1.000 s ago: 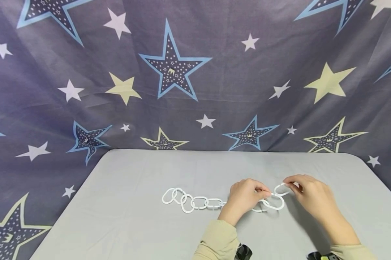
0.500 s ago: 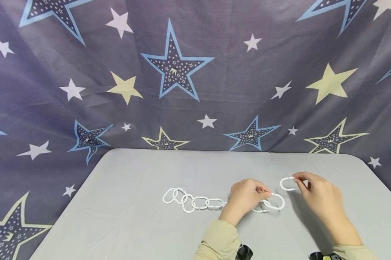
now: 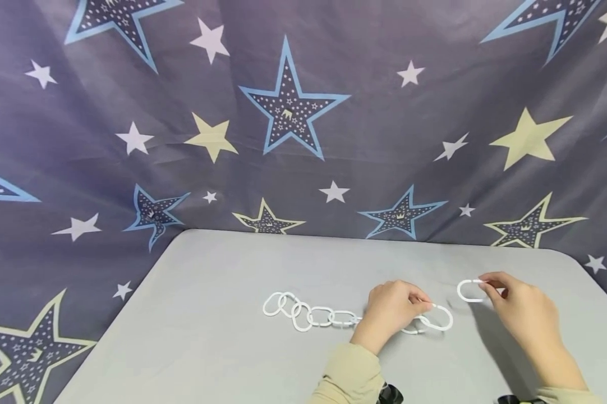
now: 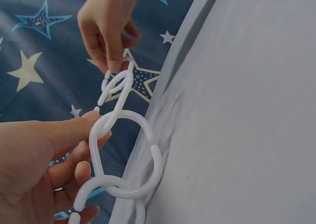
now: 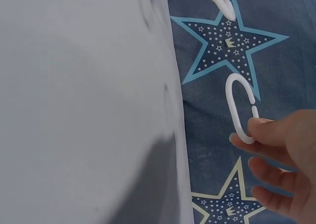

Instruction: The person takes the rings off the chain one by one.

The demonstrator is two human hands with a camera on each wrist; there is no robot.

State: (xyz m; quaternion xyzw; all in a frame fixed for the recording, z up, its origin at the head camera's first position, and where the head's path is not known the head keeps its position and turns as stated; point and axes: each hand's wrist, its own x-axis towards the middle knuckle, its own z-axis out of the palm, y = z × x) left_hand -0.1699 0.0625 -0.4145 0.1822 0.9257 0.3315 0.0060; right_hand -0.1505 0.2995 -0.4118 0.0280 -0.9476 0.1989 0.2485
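A chain of white plastic links (image 3: 308, 314) lies across the grey table (image 3: 207, 336). My left hand (image 3: 427, 306) pinches the chain's end link (image 3: 441, 320) at the right; the left wrist view shows that link (image 4: 123, 130) by my thumb. My right hand (image 3: 485, 287) pinches one loose white link (image 3: 468, 290) a little above the table, to the right of the chain's end and apart from it. In the right wrist view the loose link (image 5: 240, 108) is held at its lower end by my fingertips (image 5: 259, 128).
A dark star-printed cloth (image 3: 293, 112) hangs behind the table and drapes past its left and right edges. The table's far edge (image 3: 334, 235) runs just behind the chain.
My right hand has drawn the loose link off the chain's end and carried it to the right. My left hand stays on the end link.
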